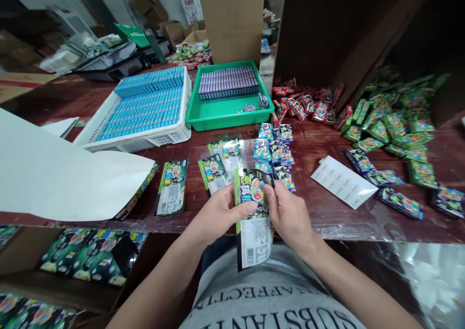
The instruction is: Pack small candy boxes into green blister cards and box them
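Note:
Between my two hands, near the table's front edge, is a printed candy pouch (254,232) with a green and black top and a pale label panel below. My left hand (221,212) grips its left side, thumb across the front. My right hand (288,210) pinches its upper right edge. Just behind lie more flat pouches (213,171), overlapping one another, and one pouch (172,187) lies apart on the left. Stacks of small blue candy boxes (262,149) and purple candy boxes (285,176) stand right behind my hands.
A white crate (160,137) of blue boxes and a green tray (218,120) of purple boxes stand behind. Red packets (298,108) and green packets (395,125) are heaped at right, near a label sheet (343,181). White card (72,179) covers the left; cartons of pouches (87,256) sit below.

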{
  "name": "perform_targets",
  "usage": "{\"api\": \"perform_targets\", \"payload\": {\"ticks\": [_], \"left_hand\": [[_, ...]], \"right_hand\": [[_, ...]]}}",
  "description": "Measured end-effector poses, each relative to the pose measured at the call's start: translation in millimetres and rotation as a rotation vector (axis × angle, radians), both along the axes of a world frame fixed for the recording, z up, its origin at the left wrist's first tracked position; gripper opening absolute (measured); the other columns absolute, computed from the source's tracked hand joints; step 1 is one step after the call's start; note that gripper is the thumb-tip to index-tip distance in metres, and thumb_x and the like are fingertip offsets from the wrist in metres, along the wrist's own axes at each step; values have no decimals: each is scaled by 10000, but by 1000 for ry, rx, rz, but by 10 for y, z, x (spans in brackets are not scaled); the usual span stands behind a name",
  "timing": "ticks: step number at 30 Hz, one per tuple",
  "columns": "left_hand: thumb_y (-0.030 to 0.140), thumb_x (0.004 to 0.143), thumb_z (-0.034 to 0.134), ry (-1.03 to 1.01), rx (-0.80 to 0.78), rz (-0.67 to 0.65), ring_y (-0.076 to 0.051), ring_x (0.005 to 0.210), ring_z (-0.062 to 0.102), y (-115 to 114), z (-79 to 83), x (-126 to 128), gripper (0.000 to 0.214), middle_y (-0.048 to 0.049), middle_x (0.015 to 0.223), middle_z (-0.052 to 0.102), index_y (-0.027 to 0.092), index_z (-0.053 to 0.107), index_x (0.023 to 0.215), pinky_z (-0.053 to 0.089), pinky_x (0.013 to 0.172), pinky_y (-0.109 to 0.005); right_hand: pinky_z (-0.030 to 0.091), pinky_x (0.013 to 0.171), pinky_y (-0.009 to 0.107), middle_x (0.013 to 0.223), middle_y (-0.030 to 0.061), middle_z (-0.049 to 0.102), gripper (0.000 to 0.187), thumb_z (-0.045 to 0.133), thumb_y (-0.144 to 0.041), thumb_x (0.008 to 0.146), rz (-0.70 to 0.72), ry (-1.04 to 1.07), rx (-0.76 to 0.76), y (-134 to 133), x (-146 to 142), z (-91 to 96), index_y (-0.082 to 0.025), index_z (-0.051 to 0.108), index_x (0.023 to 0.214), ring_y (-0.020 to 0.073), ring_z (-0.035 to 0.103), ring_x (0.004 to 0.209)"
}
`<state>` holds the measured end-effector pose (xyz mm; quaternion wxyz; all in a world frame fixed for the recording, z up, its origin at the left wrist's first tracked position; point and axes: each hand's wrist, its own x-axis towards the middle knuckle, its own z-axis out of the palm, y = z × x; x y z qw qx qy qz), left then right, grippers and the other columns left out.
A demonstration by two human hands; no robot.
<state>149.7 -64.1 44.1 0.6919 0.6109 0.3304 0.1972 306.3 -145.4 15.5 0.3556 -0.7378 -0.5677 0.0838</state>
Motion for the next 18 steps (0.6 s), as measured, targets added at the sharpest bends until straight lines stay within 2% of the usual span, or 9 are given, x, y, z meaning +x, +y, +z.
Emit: {"api": "perform_targets", "payload": {"ticks": [1, 3, 5, 7, 10, 12, 15, 18], "left_hand": [[359, 847, 755, -5, -7, 28, -269, 1092, 700, 22, -11, 0, 370, -86, 1151, 763, 187, 684, 1167, 538, 972, -417], [380, 871, 738, -3, 41, 182, -256, 1079, 704, 66, -73, 28, 339, -80, 1134, 769, 181, 695, 1142, 532, 982, -403], [396, 877, 737, -36, 75, 370, -246, 1059, 709, 114, -167, 73, 346, -76, 1149, 763, 177, 684, 1139, 542, 960, -387], [419, 886, 728, -75, 71, 493, -241, 1037, 714, 163, -265, 112, 355, -77, 1156, 757, 173, 664, 1133, 557, 923, -373], [431, 911, 699, -51, 72, 495, -235, 1073, 705, 218, -364, 125, 357, -81, 1183, 746, 177, 636, 1154, 552, 927, -358], [416, 916, 698, -25, 97, 501, -224, 1103, 694, 241, -390, 93, 368, -82, 1214, 734, 184, 611, 1187, 539, 954, -347], [395, 914, 705, -35, 39, 487, -223, 1094, 698, 258, -384, 24, 373, -85, 1216, 733, 184, 592, 1199, 547, 938, -340], [374, 923, 693, -40, -69, 290, -230, 1083, 701, 256, -355, 5, 352, -88, 1207, 736, 175, 610, 1202, 559, 932, -346]], "right_hand": [[362, 520, 290, 718, 65, 715, 388, 321, -422, 1068, 6, 23, 25, 17, 12, 14, -200, 606, 925, 222, 679, 588], [444, 594, 286, 860, 78, 759, 346, 360, -428, 1068, 68, 109, 20, 39, 29, 50, -203, 622, 1053, 227, 726, 727], [495, 657, 293, 957, 73, 775, 301, 431, -445, 1051, 192, 203, -82, 32, 28, 75, -226, 607, 1160, 234, 746, 821], [501, 624, 291, 854, 53, 768, 274, 437, -431, 1050, 291, 278, -243, -10, 9, 66, -224, 599, 1127, 225, 745, 732], [444, 503, 271, 584, -13, 652, 287, 346, -385, 1073, 314, 361, -383, -110, -3, -10, -212, 563, 1002, 187, 650, 474], [434, 487, 267, 577, -24, 633, 300, 329, -390, 1078, 349, 407, -400, -162, 47, -74, -215, 560, 1001, 179, 639, 466], [515, 604, 282, 806, 21, 734, 277, 484, -440, 1035, 417, 486, -381, -139, 225, -132, -223, 592, 1170, 195, 719, 683], [566, 700, 315, 1111, 75, 727, 543, 636, -444, 958, 352, 618, -251, 48, 424, -122, -266, 454, 1437, 194, 710, 838]]}}
